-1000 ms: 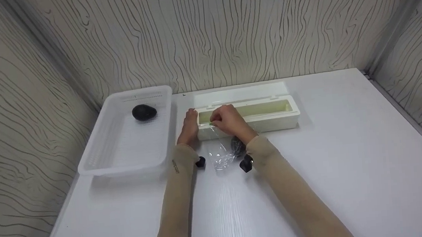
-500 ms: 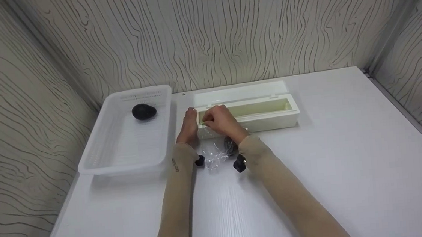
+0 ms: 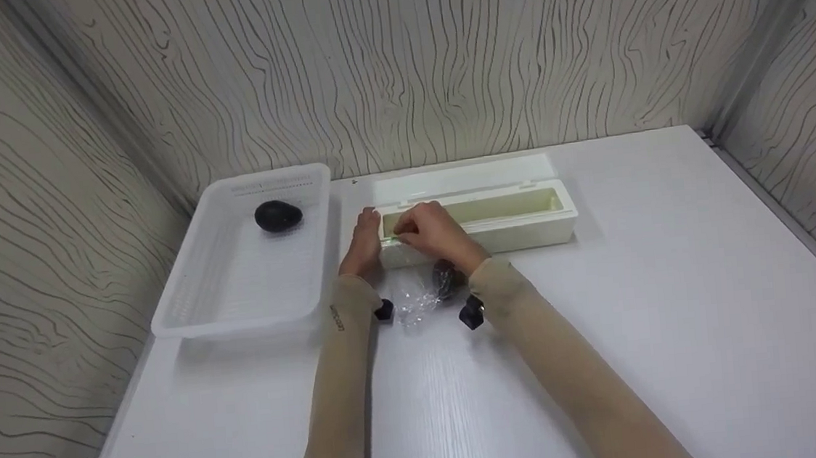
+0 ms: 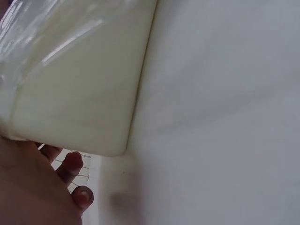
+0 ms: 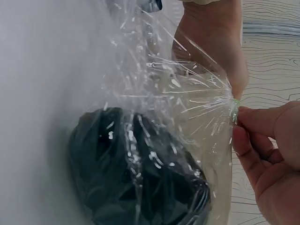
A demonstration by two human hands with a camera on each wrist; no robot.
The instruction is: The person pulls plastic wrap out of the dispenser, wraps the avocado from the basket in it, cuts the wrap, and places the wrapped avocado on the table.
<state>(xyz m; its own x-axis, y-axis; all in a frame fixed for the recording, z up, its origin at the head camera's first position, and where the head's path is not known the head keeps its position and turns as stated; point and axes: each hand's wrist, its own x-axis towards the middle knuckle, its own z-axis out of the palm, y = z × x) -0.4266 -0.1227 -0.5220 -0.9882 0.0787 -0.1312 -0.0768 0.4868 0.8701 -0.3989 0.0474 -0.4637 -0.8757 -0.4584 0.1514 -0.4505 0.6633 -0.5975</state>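
A long cream cling film box (image 3: 518, 236) stands on the table with its lid (image 3: 466, 178) folded back. Against its left end lies my left hand (image 3: 363, 243), fingers extended; in the left wrist view several fingertips (image 4: 83, 198) show past the box corner. My right hand (image 3: 437, 234) pinches a small green slider (image 5: 236, 104) on the front rim near that end. Clear film (image 5: 159, 84) gathers in creases toward the slider and hangs down the box front. Below my right wrist, a dark avocado (image 5: 136, 168) lies under the film, partly hidden by the wrist in the head view.
To the left stands a white plastic basket (image 3: 240, 322) holding another dark avocado (image 3: 278, 216). A wood-patterned wall (image 3: 402, 62) rises right behind the table (image 3: 675, 295), with side panels at left and right. White tabletop extends to the right of the box.
My right hand has slid left along the box's front rim with the slider, then stayed near the left end. Film and avocado shifted slightly left. My left hand has kept its place.
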